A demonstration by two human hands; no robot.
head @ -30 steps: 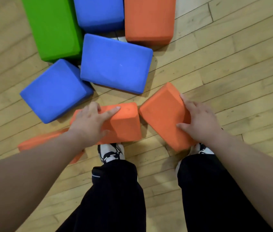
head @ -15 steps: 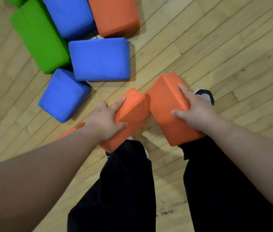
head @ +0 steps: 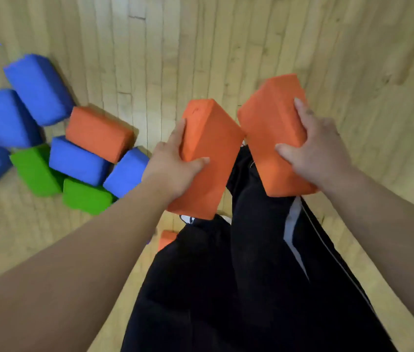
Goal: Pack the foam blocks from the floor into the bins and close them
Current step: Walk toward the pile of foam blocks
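I hold two orange foam blocks in the air above my legs. My left hand [head: 175, 166] grips the left orange block [head: 208, 148] with fingers along its side and thumb over its top. My right hand [head: 315, 146] grips the right orange block [head: 269, 125] the same way. The two blocks nearly touch at their inner edges. On the floor to the left lies a pile of blocks: an orange one [head: 99, 134], several blue ones [head: 77, 161] and two green ones [head: 86, 196]. No bin is in view.
A wooden plank floor [head: 251, 34] fills the view, bare ahead and to the right. A corner of another orange block [head: 166, 238] shows on the floor by my left leg. My black trousers [head: 226, 288] and a shoe tip lie below the held blocks.
Both hands have lifted their orange blocks off the floor and higher. The view has swung right, so the pile of blocks now lies at the far left.
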